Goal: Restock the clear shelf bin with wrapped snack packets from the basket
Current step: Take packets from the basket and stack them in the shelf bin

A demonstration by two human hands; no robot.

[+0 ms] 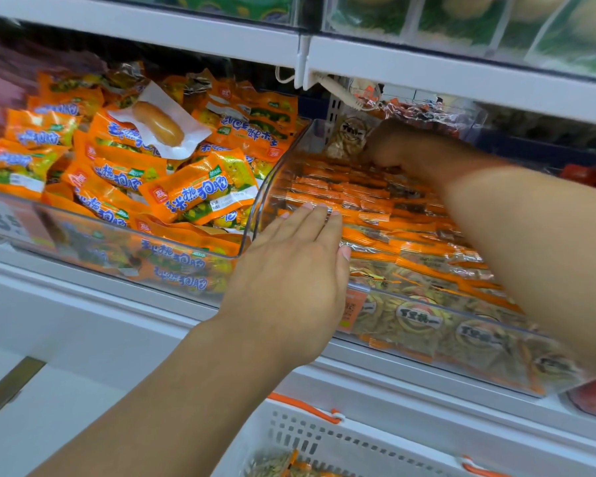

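Note:
A clear shelf bin (424,325) at centre right holds rows of orange-edged wrapped snack packets (386,215) standing on edge. My left hand (289,270) lies flat, fingers straight, over the bin's front left corner and touches the nearest packets. My right hand (403,149) reaches deep into the back of the bin, its fingers curled down onto packets there; what they hold is hidden. A white plastic basket (341,438) with orange handles sits below the shelf, with a few of the same packets (283,466) visible inside.
A second clear bin (124,249) to the left is full of orange sausage packets, with one white-wrapped sausage (159,123) lying on top. The white shelf above (461,74) hangs low over my right hand. Red packets (589,173) fill a bin at far right.

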